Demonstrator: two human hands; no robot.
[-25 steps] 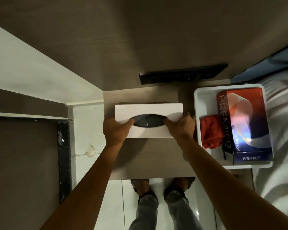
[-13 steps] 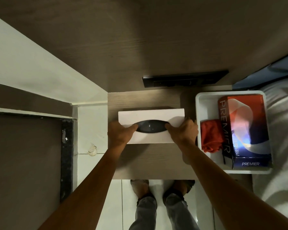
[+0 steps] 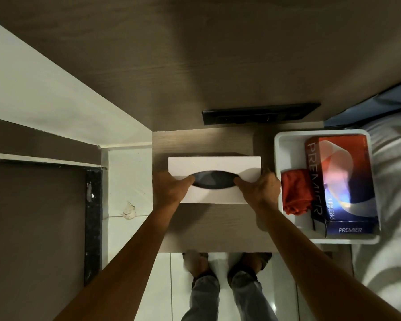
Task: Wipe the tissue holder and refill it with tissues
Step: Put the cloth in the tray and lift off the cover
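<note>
A white rectangular tissue holder (image 3: 214,165) with a dark oval slot in its top lies on a small wooden side table (image 3: 218,225). My left hand (image 3: 170,187) grips its left end, thumb at the slot's left tip. My right hand (image 3: 259,187) grips the right end, thumb at the slot's right tip. No tissue shows in the slot. To the right, a white tray (image 3: 279,158) carries a red-and-blue PREMIER tissue box (image 3: 343,181) and a folded red cloth (image 3: 295,193).
A black panel (image 3: 259,113) is fixed to the wooden wall behind the table. A bed with grey sheets (image 3: 394,205) lies at the right. White floor tiles and a dark door frame (image 3: 93,225) are at the left. My feet stand below the table's front edge.
Both hands keep the same grip on the holder. The whole scene has slid slightly in the frame as my head moved; the holder's place on the table looks unchanged.
</note>
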